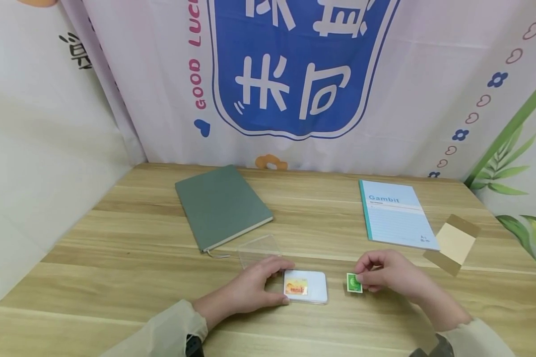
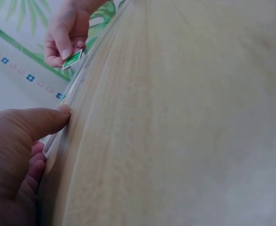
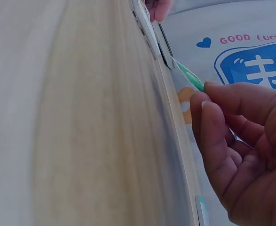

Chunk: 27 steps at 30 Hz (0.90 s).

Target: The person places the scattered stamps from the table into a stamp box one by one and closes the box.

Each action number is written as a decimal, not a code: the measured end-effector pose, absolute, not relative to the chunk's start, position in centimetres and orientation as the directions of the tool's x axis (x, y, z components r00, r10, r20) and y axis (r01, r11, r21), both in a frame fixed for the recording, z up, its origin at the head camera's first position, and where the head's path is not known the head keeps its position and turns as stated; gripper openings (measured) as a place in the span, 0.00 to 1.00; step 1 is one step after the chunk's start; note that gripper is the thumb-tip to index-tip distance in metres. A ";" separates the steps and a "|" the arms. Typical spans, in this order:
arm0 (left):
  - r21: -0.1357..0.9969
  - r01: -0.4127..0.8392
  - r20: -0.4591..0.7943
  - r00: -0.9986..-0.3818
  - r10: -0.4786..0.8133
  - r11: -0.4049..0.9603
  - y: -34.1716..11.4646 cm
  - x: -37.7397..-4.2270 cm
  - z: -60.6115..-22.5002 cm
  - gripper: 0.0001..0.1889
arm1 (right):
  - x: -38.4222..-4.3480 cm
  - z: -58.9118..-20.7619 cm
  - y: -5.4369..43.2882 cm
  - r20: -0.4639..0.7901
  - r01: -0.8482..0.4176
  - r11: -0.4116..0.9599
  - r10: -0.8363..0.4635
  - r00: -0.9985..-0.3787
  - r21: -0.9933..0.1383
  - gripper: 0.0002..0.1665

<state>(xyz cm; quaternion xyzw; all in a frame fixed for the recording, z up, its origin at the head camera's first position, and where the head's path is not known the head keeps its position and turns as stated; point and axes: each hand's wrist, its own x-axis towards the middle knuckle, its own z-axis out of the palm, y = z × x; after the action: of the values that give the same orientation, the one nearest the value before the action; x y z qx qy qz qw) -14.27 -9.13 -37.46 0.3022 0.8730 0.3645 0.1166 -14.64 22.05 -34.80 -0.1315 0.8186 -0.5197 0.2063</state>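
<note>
A small green stamp [image 1: 354, 283] with a white border is pinched between thumb and fingertips of my right hand [image 1: 386, 271]. In the right wrist view the stamp [image 3: 189, 75] shows nearly edge-on, held above the tabletop. To its left lies a small white rectangular case [image 1: 317, 286] with rounded corners, flat on the table. A yellow and orange stamp [image 1: 297, 286] rests on the left part of it. My left hand [image 1: 255, 287] grips the case's left side, thumb at the near corner and fingers at the far one.
A clear plastic sheet [image 1: 259, 248] lies just behind my left hand. Farther back is a dark green notebook [image 1: 223, 206] with a ribbon. On the right lie a light blue notebook [image 1: 397, 215] and a cream and brown paper piece [image 1: 454, 243]. A printed curtain [image 1: 161, 74] hangs behind the table.
</note>
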 end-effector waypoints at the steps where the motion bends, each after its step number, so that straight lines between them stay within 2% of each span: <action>1: 0.708 0.443 0.019 -0.790 0.613 0.549 -9.1 -14.3 -37.5 0.30 | -14.7 -34.8 21.9 -0.197 -0.003 0.420 -0.434 -0.879 -0.908 0.14; 27: 0.702 0.441 0.010 -0.791 0.612 0.559 -9.2 -14.3 -37.4 0.30 | -14.8 -35.0 18.6 -0.212 0.044 0.360 -0.441 -0.872 -0.932 0.14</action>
<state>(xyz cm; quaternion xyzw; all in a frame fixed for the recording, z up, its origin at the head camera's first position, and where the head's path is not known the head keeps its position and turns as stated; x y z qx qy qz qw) -14.31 -9.18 -37.43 0.3010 0.8749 0.3606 0.1182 -14.84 18.55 -34.97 -0.1248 0.7946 -0.5520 0.2199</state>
